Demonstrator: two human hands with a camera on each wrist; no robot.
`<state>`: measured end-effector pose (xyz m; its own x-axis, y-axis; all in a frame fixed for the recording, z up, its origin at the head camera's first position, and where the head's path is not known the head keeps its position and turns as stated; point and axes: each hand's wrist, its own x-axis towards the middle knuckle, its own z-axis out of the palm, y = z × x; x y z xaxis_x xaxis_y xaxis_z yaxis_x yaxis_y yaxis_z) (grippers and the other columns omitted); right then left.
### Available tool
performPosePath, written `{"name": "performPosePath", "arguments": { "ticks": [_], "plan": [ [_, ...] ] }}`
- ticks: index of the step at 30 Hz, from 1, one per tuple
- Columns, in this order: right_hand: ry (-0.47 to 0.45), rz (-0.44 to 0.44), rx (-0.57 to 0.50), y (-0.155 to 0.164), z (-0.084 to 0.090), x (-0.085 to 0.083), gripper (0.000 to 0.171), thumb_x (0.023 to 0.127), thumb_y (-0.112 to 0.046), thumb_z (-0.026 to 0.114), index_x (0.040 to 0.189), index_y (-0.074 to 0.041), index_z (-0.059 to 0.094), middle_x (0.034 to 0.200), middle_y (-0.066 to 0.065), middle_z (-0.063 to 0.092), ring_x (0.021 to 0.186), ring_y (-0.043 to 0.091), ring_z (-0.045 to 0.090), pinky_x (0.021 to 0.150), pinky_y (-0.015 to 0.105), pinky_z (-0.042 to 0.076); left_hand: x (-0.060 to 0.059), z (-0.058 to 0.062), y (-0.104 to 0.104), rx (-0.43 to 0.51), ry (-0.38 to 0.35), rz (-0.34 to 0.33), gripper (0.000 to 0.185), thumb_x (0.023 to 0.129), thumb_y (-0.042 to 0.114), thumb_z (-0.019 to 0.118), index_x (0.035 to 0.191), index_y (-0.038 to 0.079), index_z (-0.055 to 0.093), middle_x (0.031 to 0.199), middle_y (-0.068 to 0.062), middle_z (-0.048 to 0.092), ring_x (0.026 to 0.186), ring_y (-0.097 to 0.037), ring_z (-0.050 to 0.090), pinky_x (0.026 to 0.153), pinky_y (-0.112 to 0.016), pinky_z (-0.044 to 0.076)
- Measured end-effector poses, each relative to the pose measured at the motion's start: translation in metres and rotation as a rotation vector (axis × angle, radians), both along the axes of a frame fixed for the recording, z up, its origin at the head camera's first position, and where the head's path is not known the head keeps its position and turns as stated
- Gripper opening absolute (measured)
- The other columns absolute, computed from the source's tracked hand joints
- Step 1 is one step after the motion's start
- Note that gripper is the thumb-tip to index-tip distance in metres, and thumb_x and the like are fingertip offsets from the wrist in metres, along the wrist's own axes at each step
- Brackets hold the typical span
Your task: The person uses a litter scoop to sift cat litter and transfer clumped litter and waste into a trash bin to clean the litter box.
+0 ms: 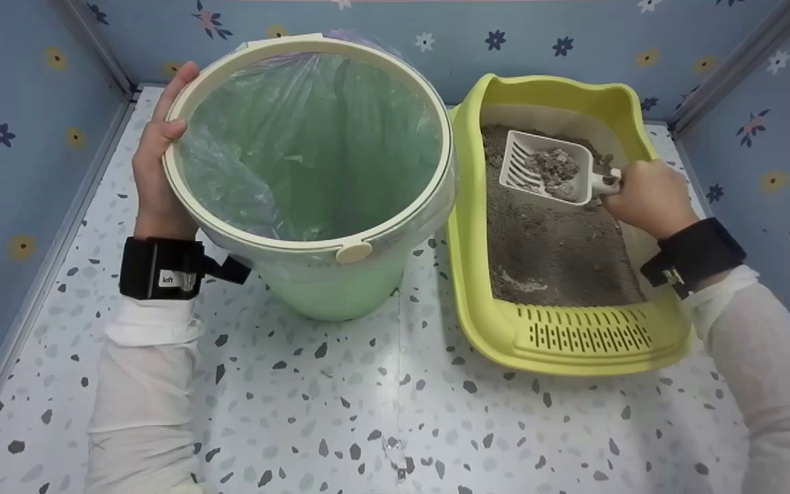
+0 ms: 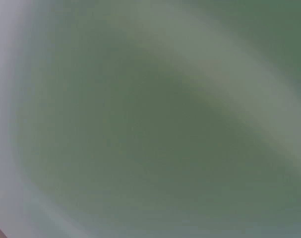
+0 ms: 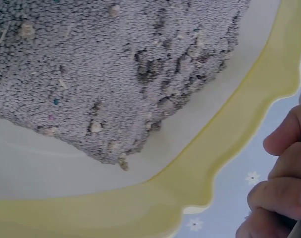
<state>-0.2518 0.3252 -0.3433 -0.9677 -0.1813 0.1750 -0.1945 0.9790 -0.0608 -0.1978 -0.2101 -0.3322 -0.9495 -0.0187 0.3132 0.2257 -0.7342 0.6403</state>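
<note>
the right hand (image 1: pixel 649 199) has its fingers curled tight on the scoop (image 1: pixel 549 168), loaded with clumps, over the litter tray (image 1: pixel 573 336). left hand (image 1: pixel 158 147) grips the bin (image 1: pixel 313 226) rim (bag-lined). next, likely carry it level to the bin.

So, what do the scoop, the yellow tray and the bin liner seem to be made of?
The scoop looks like white moulded plastic, matte, with slots cut in its floor. The yellow litter tray also seems plastic, smooth with a slight sheen and a slotted rim. The bin liner appears to be thin translucent plastic film: it wrinkles and glints.
</note>
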Motion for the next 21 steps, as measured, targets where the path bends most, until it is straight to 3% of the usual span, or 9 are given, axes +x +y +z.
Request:
{"name": "performPosePath", "arguments": {
  "ticks": [7,14,21],
  "plan": [
    [-0.102,0.026,0.041,-0.013,0.035,0.003,0.028,0.076,-0.018,0.052,0.056,-0.013,0.034,0.05,0.003,0.036,0.047,0.025,0.04,0.04,0.034,0.028,0.0,0.0,0.001,0.0,0.002,0.001,0.054,0.092,0.003,0.027,0.145,0.008,0.036,0.149,-0.013,0.032,0.139,-0.027,0.027,0.11,-0.036,0.029],
    [-0.085,0.079,0.113,-0.026,0.085,0.003,0.039,0.085,-0.025,0.049,0.053,-0.012,0.031,0.047,0.001,0.03,0.042,0.02,0.033,0.04,0.032,0.026,0.0,0.001,0.001,0.026,0.0,-0.017,0.054,0.092,0.003,0.026,0.145,0.007,0.034,0.15,-0.014,0.03,0.139,-0.028,0.026,0.11,-0.036,0.031],
    [-0.089,0.096,0.141,-0.048,0.129,0.002,0.032,0.077,-0.017,0.05,0.052,-0.009,0.033,0.045,0.0,0.028,0.042,0.016,0.026,0.039,0.031,0.026,-0.001,0.001,0.0,0.026,0.009,-0.018,0.054,0.091,0.002,0.028,0.145,0.006,0.034,0.15,-0.015,0.03,0.139,-0.028,0.026,0.11,-0.036,0.03]
  ]
}}
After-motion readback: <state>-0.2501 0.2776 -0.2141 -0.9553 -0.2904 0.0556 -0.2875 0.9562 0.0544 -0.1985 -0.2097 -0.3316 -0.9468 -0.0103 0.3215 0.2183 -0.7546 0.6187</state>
